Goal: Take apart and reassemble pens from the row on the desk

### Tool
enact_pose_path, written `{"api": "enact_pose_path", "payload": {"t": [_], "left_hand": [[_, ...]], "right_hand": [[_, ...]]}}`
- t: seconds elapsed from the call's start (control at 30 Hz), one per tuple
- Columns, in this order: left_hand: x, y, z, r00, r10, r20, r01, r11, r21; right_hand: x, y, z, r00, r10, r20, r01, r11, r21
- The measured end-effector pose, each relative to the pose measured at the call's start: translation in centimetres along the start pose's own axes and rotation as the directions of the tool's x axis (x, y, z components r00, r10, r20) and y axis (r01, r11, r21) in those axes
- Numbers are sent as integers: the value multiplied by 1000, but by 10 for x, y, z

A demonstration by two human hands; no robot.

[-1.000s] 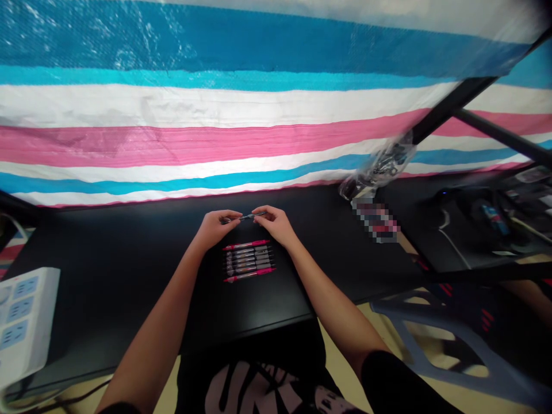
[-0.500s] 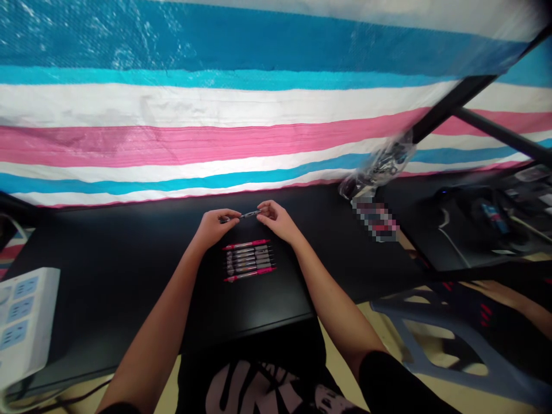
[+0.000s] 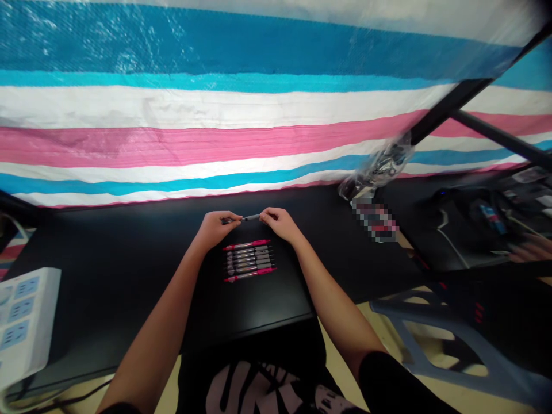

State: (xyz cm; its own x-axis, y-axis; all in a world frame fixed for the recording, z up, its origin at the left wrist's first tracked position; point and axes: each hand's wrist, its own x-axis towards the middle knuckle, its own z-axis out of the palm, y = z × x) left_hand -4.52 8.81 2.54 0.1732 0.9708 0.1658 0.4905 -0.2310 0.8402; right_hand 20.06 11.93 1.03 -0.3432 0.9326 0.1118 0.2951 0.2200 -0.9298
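Note:
A grey pen [image 3: 250,218] is held level above the black table [image 3: 142,247], one end in each hand. My left hand [image 3: 218,225] pinches its left end, and a dark tip shows between the fingers. At the other end, the fingertips of my right hand [image 3: 279,222] are closed around the pen. Just below the hands lies a neat row of pens, side by side. A pink pen [image 3: 245,245] forms its top edge, another pink pen [image 3: 250,275] its bottom edge, with several grey pens [image 3: 248,260] between them.
A white power strip [image 3: 32,322] sits at the left table edge. To the right are a clear plastic bag [image 3: 379,167] and a pixelated item [image 3: 375,219]. Farther right, a blurred hand [image 3: 532,248] of another person shows above a grey plastic stool [image 3: 414,333].
My right hand's fingers have closed in on the pen's right end, and the pen has turned slightly. The other person's hand has moved up to the table at the right.

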Motion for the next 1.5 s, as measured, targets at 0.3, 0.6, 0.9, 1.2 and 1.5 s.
{"api": "enact_pose_path", "payload": {"t": [0.3,0.6,0.9,1.2,1.5], "left_hand": [[-1,1,1,1000,15,-17,-14,1000,7],[-4,17,3,988,61,-140,-69,996,-52],[5,37,15,921,-389,10,165,368,-915],[-1,50,14,906,-404,131,137,-13,-990],[-2,52,12,899,-422,118,128,-3,-992]], "right_hand": [[0,1,2,1000,9,26,-11,997,78],[3,2,6,997,81,13,-81,993,90],[9,3,26,987,158,-4,-144,910,388],[4,-17,26,989,98,112,-123,961,246],[6,-14,27,993,93,77,-112,948,297]]}}
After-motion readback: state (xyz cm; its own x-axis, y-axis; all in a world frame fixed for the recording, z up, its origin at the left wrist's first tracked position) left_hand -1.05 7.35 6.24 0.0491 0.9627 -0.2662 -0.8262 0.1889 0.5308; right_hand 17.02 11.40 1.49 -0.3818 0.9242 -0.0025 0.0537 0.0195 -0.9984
